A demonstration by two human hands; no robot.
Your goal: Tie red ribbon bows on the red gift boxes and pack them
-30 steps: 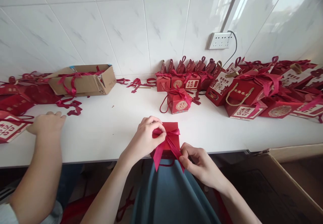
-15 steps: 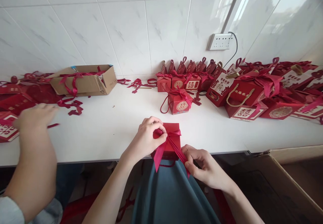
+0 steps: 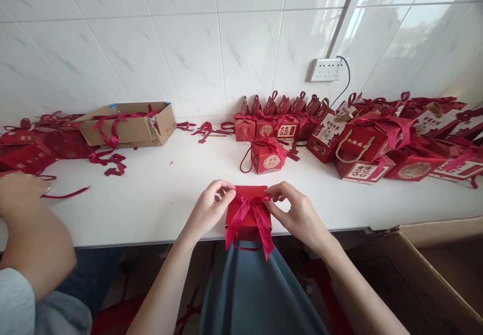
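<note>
A red gift box [image 3: 241, 230] stands at the table's front edge, close to my body, with a red cord handle hanging at its near side. Across its top lies a red ribbon bow [image 3: 260, 215], its two tails draped toward me. My left hand [image 3: 212, 205] is closed, thumb and finger pinching the bow's left side at the box's upper left corner. On the opposite side my right hand [image 3: 296, 209] pinches the bow's right loop. Just beyond stands another red box [image 3: 266, 155] with a bow and a cord handle.
Rows of red boxes [image 3: 245, 129] line the wall, with a large pile [image 3: 415, 166] at right. A cardboard box [image 3: 124, 136] holding ribbons and red packages [image 3: 64, 141] sit left. A co-worker's arm [image 3: 37, 234] reaches in from the left. An open carton [image 3: 418, 264] stands lower right.
My right hand has moved up from the ribbon tail to the bow's right loop. My left hand has shifted left along the bow. The co-worker's arm has moved left and down.
</note>
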